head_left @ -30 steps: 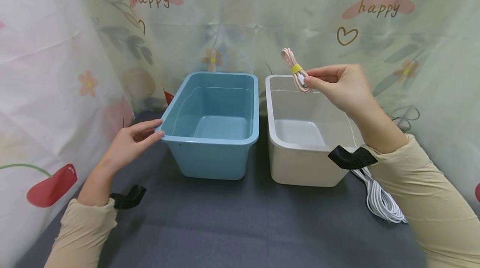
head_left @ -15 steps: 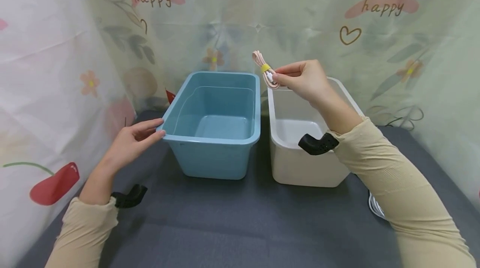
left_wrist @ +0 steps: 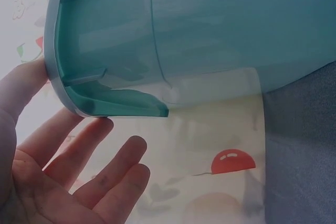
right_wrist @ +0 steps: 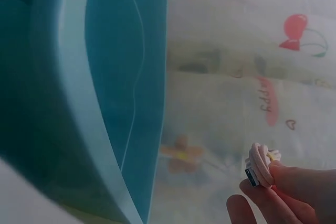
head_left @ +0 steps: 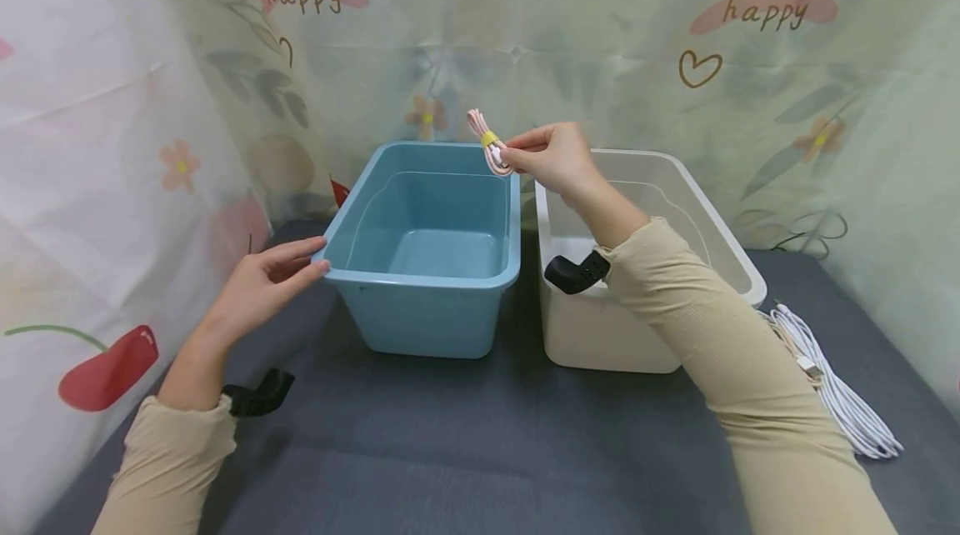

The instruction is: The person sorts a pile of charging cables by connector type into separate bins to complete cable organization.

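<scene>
The pink cable bundle (head_left: 488, 140) slants lengthwise up-left, its depth tilt unclear.

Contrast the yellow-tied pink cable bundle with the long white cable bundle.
The yellow-tied pink cable bundle is held aloft in the right hand; the long white cable bundle lies on the dark grey tabletop. The pink bundle looks smaller than the white bundle. Both are looped cables.

Head view forward and down over table (head_left: 450, 452), wrist views close to blue tub (head_left: 423, 318), shared by all three
</scene>
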Motion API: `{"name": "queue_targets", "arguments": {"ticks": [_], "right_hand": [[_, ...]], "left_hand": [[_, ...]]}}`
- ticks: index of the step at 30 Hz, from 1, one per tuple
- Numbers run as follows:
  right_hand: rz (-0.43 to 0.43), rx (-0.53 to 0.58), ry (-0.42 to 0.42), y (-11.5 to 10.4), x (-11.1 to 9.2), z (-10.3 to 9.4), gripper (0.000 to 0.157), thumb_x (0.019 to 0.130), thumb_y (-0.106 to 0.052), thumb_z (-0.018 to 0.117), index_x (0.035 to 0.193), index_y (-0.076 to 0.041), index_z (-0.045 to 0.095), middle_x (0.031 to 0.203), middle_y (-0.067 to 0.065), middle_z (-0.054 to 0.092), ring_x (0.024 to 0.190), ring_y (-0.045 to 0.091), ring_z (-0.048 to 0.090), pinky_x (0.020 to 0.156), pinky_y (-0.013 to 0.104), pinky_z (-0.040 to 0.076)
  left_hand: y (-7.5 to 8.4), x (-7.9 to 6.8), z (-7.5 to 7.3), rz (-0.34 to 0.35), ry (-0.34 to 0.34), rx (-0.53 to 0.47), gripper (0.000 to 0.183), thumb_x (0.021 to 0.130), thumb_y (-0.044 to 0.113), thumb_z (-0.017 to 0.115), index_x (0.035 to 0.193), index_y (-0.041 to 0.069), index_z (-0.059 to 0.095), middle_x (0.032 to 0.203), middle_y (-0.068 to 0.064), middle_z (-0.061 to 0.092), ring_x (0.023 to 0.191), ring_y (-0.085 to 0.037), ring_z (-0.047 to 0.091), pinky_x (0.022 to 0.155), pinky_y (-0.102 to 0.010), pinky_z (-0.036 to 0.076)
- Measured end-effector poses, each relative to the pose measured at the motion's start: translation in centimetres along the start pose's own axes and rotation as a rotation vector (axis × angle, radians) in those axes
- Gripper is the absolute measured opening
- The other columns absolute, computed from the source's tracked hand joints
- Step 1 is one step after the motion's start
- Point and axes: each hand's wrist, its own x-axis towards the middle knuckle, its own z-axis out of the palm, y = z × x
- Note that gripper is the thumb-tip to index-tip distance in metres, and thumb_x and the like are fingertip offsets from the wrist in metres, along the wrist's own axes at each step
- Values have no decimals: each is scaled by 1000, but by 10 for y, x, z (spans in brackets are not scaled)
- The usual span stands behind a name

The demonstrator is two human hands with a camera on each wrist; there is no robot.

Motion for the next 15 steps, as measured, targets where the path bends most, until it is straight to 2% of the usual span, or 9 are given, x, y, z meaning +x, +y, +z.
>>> {"name": "queue_targets", "arguments": {"ticks": [7,10,15], "right_hand": [[23,-1,10,-3,13,15,29,82,-22,67,105,-4,68,104,13,68,74,8,61,66,17,49],[52,-3,22,-3,19,21,29,82,-22,67,105,-6,69,104,12,68,76,10,62,67,18,50],[78,0,36,-5,28,29,27,82,-22,67,104,-7,70,105,10,68,89,19,65,76,24,52]], "left_hand": [[0,0,1,0,7,13,53,88,40,55,136,19,44,136,-9,49,93,15,51,75,-9,45],[0,0,2,-1,9,14,53,88,41,55,136,19,45,136,-9,49,93,16,51,75,-10,45],[0,0,1,8,9,9,52,89,39,55,136,19,44,136,-10,48,91,18,49,75,-9,45]]}}
